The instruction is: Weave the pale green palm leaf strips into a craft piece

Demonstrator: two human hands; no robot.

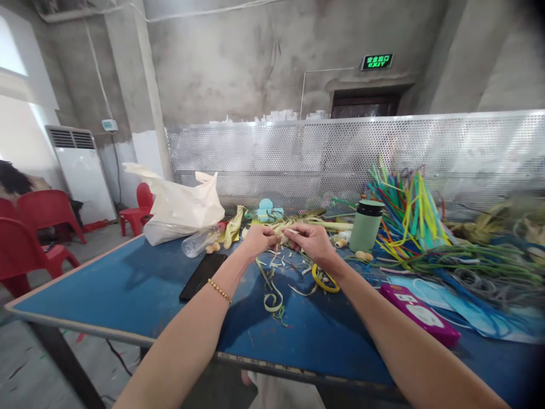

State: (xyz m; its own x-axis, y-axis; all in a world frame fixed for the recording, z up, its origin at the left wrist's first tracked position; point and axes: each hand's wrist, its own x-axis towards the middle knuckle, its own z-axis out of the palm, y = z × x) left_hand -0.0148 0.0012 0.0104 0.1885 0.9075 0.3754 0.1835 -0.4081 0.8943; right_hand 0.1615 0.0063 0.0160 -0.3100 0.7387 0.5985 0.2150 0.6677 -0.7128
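Note:
My left hand (pixel 258 241) and my right hand (pixel 313 241) meet over the middle of the table, thumbs and fingers pinched. Between the fingertips is a small bunch of pale straw-coloured strips (pixel 281 229); its exact form is too small to make out, and fingers cover part of it. Below them, a curled pale strip (pixel 275 301) lies on the blue tabletop among loose scraps. A yellow ring (pixel 318 279) rests beside my right forearm. Nearest my left wrist is a black phone (pixel 203 277) lying flat.
A white plastic bag (pixel 183 204) and a clear bottle (pixel 200 241) stand at left. Right of my hands are a green jar (pixel 366 227), coloured strips (pixel 419 210), a purple case (pixel 419 313) and blue face masks (pixel 447 301). A perforated metal panel (pixel 272 153) borders the back.

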